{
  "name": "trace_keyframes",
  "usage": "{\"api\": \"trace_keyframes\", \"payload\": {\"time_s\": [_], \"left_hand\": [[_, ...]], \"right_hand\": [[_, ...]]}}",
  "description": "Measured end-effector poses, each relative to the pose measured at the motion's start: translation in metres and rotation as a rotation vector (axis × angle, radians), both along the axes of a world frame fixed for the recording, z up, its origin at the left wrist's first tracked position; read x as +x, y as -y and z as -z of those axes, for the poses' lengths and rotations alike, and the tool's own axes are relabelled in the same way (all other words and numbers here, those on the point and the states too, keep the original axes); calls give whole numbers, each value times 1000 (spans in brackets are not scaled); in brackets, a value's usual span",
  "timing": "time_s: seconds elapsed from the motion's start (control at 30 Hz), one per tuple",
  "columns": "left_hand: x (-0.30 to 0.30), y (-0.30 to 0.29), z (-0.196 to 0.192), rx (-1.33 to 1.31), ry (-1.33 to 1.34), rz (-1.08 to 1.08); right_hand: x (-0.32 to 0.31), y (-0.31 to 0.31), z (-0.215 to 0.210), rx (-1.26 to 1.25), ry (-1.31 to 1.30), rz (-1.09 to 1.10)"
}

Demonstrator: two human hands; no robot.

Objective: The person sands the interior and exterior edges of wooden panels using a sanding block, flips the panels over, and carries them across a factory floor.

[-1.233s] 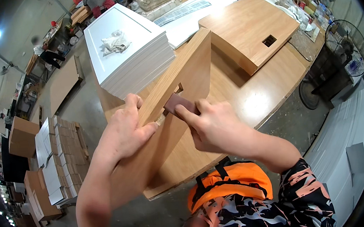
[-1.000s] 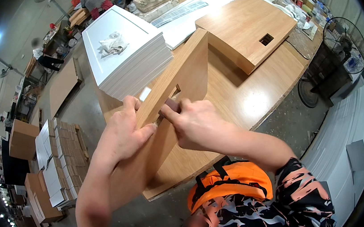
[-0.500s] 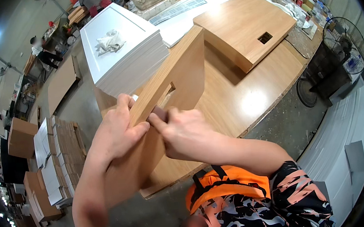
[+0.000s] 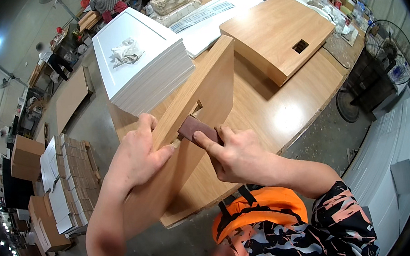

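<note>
A wood-grain panel (image 4: 218, 82) stands on edge on the table, with a rectangular cutout near its upper edge. My left hand (image 4: 139, 150) grips the panel's upper edge at the near end, fingers over the far side and thumb on the side towards the cutout. In my right hand (image 4: 236, 155) is a brown sanding block (image 4: 198, 130), pinched between thumb and fingers. The block's far end lies at the cutout, partly covering it; whether it reaches inside I cannot tell.
A second wood-grain panel (image 4: 275, 34) with a square hole lies on the wooden table (image 4: 265, 121). White panels (image 4: 146, 79) are stacked at the left, a crumpled cloth (image 4: 126, 52) on top. A black fan (image 4: 387, 51) stands right. Two people work far off at the back left.
My right hand has drawn back to the right from the panel, so more of the sanding block shows. My left hand keeps its hold on the panel.
</note>
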State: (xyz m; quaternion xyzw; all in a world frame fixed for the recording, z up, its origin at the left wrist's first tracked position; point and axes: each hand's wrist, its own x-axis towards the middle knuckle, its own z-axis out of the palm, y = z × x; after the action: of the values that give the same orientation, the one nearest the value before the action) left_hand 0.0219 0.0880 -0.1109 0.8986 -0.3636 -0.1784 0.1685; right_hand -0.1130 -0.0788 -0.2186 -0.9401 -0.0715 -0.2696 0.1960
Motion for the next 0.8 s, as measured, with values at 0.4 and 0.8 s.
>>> {"api": "trace_keyframes", "payload": {"time_s": [0.4, 0.8], "left_hand": [[11, -5, 6, -8, -1, 14], [22, -4, 5, 6, -47, -14]], "right_hand": [[22, 9, 1, 23, 25, 92], [-71, 86, 154, 172, -41, 378]]}}
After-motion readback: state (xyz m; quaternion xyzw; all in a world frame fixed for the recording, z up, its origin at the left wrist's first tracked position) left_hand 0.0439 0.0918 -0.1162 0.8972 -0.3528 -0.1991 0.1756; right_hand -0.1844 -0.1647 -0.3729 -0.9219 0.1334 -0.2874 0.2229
